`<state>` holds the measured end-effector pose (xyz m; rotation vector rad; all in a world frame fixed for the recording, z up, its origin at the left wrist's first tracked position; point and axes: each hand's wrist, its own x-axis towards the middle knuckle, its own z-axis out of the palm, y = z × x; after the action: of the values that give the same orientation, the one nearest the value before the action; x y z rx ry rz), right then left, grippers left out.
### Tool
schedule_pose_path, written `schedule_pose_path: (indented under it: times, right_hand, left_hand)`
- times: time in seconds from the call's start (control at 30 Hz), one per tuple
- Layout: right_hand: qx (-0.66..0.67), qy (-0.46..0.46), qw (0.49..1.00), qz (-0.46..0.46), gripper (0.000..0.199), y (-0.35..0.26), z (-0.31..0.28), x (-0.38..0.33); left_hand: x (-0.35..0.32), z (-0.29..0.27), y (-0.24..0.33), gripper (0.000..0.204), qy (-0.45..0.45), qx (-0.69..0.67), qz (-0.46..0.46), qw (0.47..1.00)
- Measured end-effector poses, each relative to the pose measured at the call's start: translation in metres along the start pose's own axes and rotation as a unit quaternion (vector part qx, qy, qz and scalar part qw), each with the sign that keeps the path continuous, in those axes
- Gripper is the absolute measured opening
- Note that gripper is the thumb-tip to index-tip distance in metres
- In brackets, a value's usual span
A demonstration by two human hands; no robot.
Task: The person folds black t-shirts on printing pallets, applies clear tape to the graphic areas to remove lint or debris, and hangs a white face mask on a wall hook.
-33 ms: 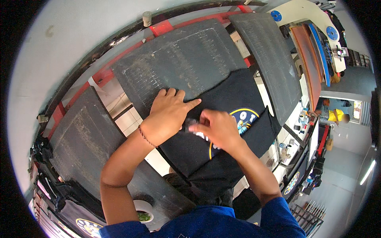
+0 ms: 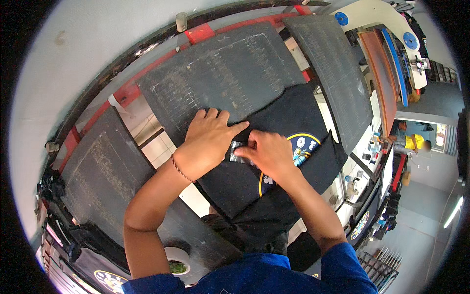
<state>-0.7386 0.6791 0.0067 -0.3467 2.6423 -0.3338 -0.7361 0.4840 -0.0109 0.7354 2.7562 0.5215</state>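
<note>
A black T-shirt (image 2: 289,112) with a round, yellow-rimmed print (image 2: 309,142) lies folded over the near part of a dark, scuffed pallet board (image 2: 220,63). My left hand (image 2: 208,139) rests with its fingers apart across the shirt's edge and the board, the index finger stretched to the right. Beside it, my right hand (image 2: 271,152) pinches a small, shiny, clear plastic piece (image 2: 235,153) between thumb and fingers, low over the shirt. Part of the print is hidden under my right hand and a fold of cloth.
Similar boards flank this one at left (image 2: 105,171) and right (image 2: 333,73), with gaps between. A red and black metal frame (image 2: 198,33) runs behind. A white tape roll (image 2: 176,255) sits near my left elbow. Bottles (image 2: 374,147) stand at the right; a person in yellow (image 2: 414,142) is farther off.
My right hand has shifted very slightly and is less blurred, so the clear piece in its pinch shows more plainly. My left hand stays in place.
</note>
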Motion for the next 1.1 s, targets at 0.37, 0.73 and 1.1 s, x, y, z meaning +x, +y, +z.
schedule_pose_path:
  times: [0.37,0.73,1.1]
  right_hand:
    - [0.029,-0.045,0.975,-0.215,0.043,-0.051,-0.031,-0.072]
    - [-0.066,-0.046,0.996,0.029,0.045,-0.022,-0.001,0.016]
    - [0.189,-0.123,0.916,-0.333,0.037,-0.049,-0.03,-0.09]
  left_hand:
    - [-0.002,0.007,-0.005,0.091,0.021,0.005,0.009,1.0]
    - [-0.003,-0.001,-0.005,0.099,0.006,-0.021,0.015,1.0]
    - [-0.003,-0.001,-0.004,0.099,-0.018,-0.008,0.008,1.0]
